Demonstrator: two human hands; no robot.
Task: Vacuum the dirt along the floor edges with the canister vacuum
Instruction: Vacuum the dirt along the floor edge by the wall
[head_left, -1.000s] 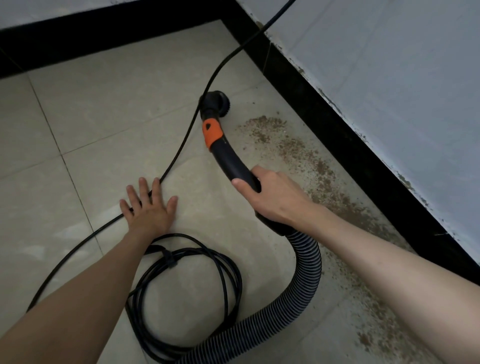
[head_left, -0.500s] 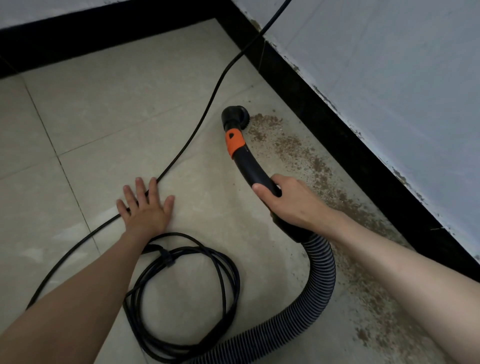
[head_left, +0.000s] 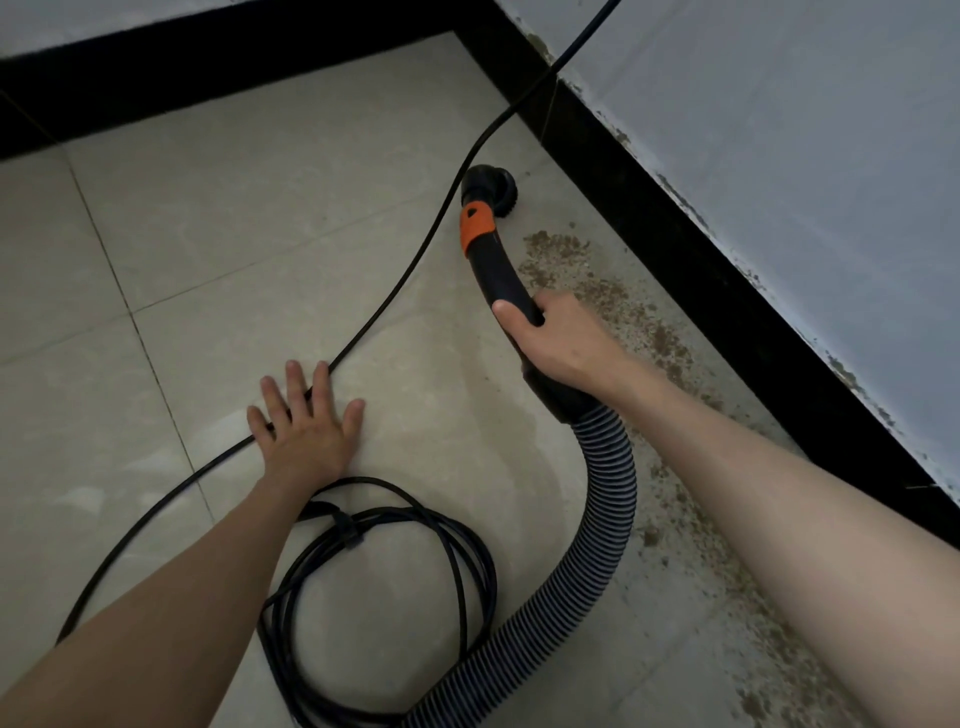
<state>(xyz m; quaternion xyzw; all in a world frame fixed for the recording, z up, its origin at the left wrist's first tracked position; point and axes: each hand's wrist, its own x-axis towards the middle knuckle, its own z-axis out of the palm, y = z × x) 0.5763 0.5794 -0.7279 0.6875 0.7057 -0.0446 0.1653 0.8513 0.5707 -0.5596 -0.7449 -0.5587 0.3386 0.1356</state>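
Since half a second ago: brush nozzle (head_left: 491, 192) carried past the far end of the dirt band, toward the room corner; left hand unmoved.

Head view, sole entry.

Item, right hand (head_left: 558, 340): wrapped closed around the curved black vacuum handle (head_left: 501, 280), thumb along the near side, fingers folded over the far side. Orange collar (head_left: 475, 224) sits just beyond the grip, joining handle to nozzle.

Item, brush nozzle: round, black, face down on the tile floor (head_left: 260, 218), near the black skirting (head_left: 675, 249), just beyond the farthest dirt.

Item, dirt (head_left: 623, 306): brown granular band lying along the foot of the skirting, long axis running from just behind the nozzle back under the right forearm toward the lower right. It lies on the near side of the nozzle, right of the handle. Judgement: next stroke calls for drawing the nozzle back along that axis, close to the skirting; right hand is the only one placed to do it.

Item, ribbed hose (head_left: 608, 499): curves from handle down to bottom edge.

Item, left hand (head_left: 304, 423): flat, fingers spread, palm pressed to the floor, lying over the black power cord (head_left: 415, 270); holds nothing.

Item, coiled cord (head_left: 384, 587): strapped loop just beside the left wrist.
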